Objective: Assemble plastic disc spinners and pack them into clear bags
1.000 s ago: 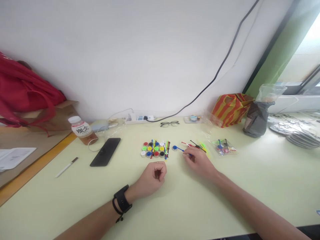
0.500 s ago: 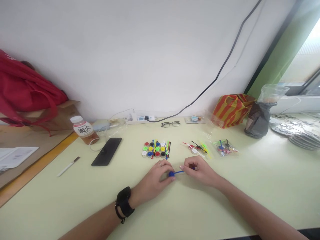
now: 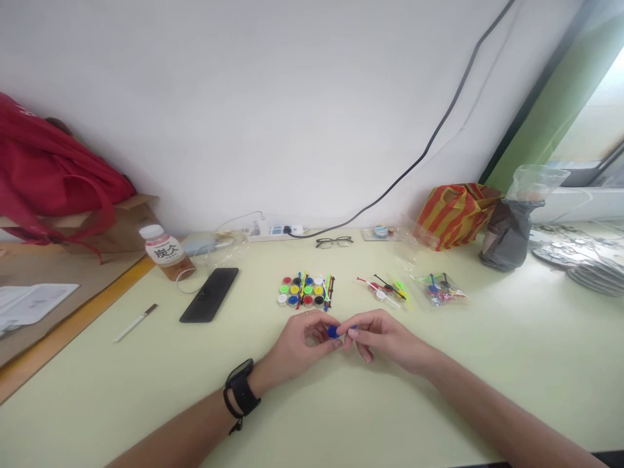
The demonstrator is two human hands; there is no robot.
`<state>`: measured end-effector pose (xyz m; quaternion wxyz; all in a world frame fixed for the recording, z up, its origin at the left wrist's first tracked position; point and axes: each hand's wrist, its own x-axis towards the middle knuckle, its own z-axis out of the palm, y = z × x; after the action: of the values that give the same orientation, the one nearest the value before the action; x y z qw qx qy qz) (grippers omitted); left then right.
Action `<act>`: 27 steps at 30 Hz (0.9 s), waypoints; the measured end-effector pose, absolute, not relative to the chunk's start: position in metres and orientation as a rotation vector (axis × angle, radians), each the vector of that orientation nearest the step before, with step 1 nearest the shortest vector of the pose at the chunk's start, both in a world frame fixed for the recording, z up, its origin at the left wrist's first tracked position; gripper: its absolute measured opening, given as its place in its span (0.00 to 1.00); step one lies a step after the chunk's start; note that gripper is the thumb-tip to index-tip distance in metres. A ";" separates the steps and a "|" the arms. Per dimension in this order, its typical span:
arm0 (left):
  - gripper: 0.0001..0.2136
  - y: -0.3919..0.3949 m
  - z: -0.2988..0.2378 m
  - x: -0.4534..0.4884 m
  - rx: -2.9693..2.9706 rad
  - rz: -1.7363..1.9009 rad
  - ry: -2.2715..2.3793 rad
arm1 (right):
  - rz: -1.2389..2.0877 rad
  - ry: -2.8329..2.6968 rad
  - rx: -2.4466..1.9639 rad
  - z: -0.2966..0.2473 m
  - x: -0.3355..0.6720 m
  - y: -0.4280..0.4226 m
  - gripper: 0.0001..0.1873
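A small blue plastic disc (image 3: 333,331) is pinched between the thumb and fingers of my left hand (image 3: 305,338). My right hand (image 3: 383,337) closes its thumb and index finger on a thin blue plastic stick, mostly hidden by the fingers, right beside the disc. The fingertips of both hands nearly meet. Beyond them lie rows of coloured round pieces in clear cases (image 3: 295,290), with coloured plastic sticks (image 3: 329,292) among and beside them. Loose sticks and a white round piece (image 3: 381,295) lie farther right.
A clear packet of coloured parts (image 3: 442,289) lies at the right. To the left are a black phone (image 3: 209,295), a pen (image 3: 136,323) and a drink bottle (image 3: 166,252). Glasses (image 3: 334,242) and a power strip (image 3: 277,233) sit by the wall. A striped bag (image 3: 451,214) stands at back right.
My right hand has moved left along the blue stick, up to the disc, its index finger now stretched toward it. The left hand still holds the disc, slightly raised.
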<state>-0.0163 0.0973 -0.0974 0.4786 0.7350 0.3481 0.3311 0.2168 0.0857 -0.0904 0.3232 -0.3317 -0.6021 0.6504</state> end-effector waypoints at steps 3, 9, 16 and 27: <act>0.10 0.096 -0.095 -0.016 1.800 0.813 0.843 | 1.663 -1.558 -0.904 -0.092 0.217 0.088 0.17; 0.12 0.094 -0.094 -0.014 1.756 0.798 0.816 | 1.644 -1.590 -0.916 -0.093 0.215 0.087 0.20; 0.12 0.095 -0.099 -0.013 1.574 0.951 0.831 | 1.545 -1.469 -0.964 -0.090 0.208 0.082 0.23; 0.07 0.093 -0.093 -0.012 1.822 1.111 0.985 | 1.993 -1.445 -0.659 -0.093 0.206 0.080 0.44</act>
<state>-0.0123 0.0931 -0.0930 0.3853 0.7154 0.3865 0.4362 0.2062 0.0796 -0.0929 0.2923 -0.2472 -0.5423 0.7480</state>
